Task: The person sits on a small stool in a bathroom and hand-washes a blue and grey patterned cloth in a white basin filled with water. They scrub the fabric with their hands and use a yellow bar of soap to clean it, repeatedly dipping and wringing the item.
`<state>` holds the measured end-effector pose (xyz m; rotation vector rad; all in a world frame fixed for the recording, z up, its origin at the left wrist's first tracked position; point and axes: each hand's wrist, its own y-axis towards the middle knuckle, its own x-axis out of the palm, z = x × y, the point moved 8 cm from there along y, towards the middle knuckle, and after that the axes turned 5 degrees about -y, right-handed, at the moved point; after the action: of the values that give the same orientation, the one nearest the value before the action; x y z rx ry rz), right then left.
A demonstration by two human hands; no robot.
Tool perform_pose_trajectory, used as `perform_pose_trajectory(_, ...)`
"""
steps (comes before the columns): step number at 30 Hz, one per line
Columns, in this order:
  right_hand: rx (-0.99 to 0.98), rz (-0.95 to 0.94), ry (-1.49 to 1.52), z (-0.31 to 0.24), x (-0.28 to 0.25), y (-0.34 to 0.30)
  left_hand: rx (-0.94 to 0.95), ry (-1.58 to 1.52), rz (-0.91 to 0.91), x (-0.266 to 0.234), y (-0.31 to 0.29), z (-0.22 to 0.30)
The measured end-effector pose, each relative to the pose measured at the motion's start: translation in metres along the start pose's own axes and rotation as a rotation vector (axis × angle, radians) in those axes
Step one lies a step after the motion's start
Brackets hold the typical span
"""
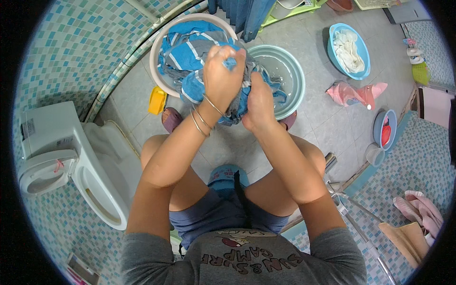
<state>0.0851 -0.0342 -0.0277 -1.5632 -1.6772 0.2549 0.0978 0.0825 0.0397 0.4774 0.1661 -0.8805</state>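
Note:
A large striped cloth (190, 58) in blue, grey and white fills a pale pink basin (154, 61) in front of me. Part of it drapes over the basin's side and across into a light green basin (298, 76) of water to the right. My left hand (222, 73), with bangles on its wrist, is closed in a fist around a bunch of the cloth; a bit of blue pokes out of the fist. Lower and to the right, my right hand (260, 102) grips the same cloth, at the green basin's near-left rim. The cloth hides the fingertips.
A yellow scoop (157, 100) lies by my left foot, and a toilet (97, 190) stands at the left. On the right are a blue basin (331, 52) with white cloth, a pink plastic bag (349, 94) and a small blue tub (390, 118). A blue curtain (242, 18) hangs behind the basins.

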Motion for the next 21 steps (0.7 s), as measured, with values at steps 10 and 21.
perform_pose_trajectory(10,-0.045,0.05,-0.031,-0.015,-0.007,0.001,0.123,0.011,-0.109,0.006,-0.01,0.023)
perform_pose_trajectory(21,0.069,-0.184,-0.14,-0.024,0.003,0.001,0.034,-0.074,-0.231,0.001,0.004,0.015)
